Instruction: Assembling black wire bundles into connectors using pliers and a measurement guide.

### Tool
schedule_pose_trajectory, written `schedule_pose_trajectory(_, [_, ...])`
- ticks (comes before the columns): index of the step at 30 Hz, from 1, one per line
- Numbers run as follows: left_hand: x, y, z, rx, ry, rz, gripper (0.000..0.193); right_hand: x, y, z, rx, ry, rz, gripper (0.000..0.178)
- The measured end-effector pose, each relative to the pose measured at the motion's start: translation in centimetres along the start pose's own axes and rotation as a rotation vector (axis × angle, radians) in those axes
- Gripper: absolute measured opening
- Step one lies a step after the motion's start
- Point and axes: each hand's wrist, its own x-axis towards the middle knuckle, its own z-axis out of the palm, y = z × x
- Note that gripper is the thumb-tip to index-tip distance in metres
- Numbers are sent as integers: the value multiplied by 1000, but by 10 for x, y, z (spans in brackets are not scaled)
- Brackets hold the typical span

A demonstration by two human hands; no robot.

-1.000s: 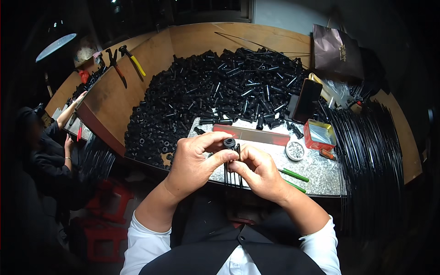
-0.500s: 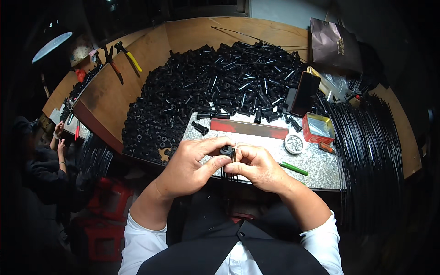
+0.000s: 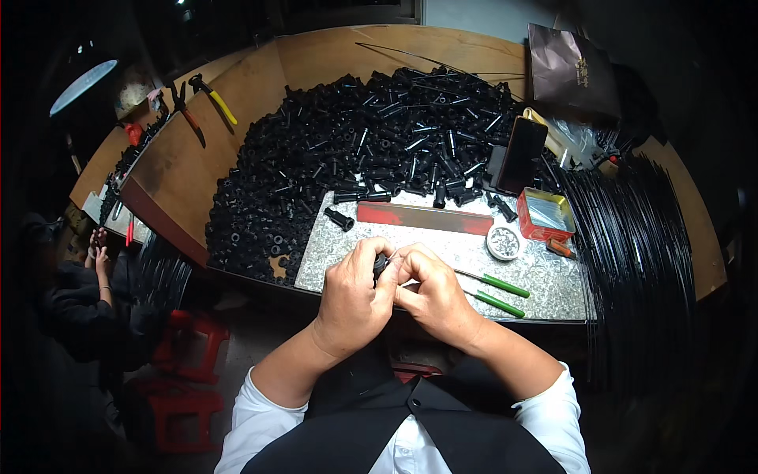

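Note:
My left hand [image 3: 347,288] is closed around a short black tubular part [image 3: 380,264], whose end shows between thumb and forefinger. Pressed up against it, my right hand [image 3: 436,294] has its fingertips pinched together. A thin light sliver shows at those fingertips, too small to name. Both hands are over the front edge of a speckled light work surface [image 3: 545,288]. Just right of my right hand lie two slim tools with green handles, one farther back [image 3: 505,285] and one nearer [image 3: 500,304]; my hand covers part of them.
Behind a red-edged bar [image 3: 426,218] rises a heap of black tubular parts [image 3: 371,134]. To the right are a round dish of small pieces [image 3: 504,243], a red tin [image 3: 546,215], a phone [image 3: 523,154] and long black rods [image 3: 632,245]. Another person's hands [image 3: 99,246] show far left.
My left hand has turned and closed further over the black part, hiding more of it. My right hand has shifted slightly, and both green handles now show more fully.

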Motion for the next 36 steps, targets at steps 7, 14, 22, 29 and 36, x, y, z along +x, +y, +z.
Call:
schedule_pose_trajectory(7, [-10, -10, 8, -120, 18, -85, 38, -24, 1, -20, -56, -41, 135, 24])
schedule_pose_trajectory(14, [-20, -10, 17, -185, 40, -23, 49, -55, 26, -65, -652, -53, 54, 28])
schedule_pose_trajectory(22, [-36, -13, 25, -413, -41, -210, 39, -83, 42, -88, -1043, -231, 140, 30])
schedule_pose_trajectory(29, [-52, -32, 29, -572, -198, -283, 15, -78, 46, -89, -1089, -303, 24, 24])
schedule_pose_trajectory(36, [-48, -27, 19, -737, -283, -361, 16, -86, 39, -94, -545, 48, 127, 15])
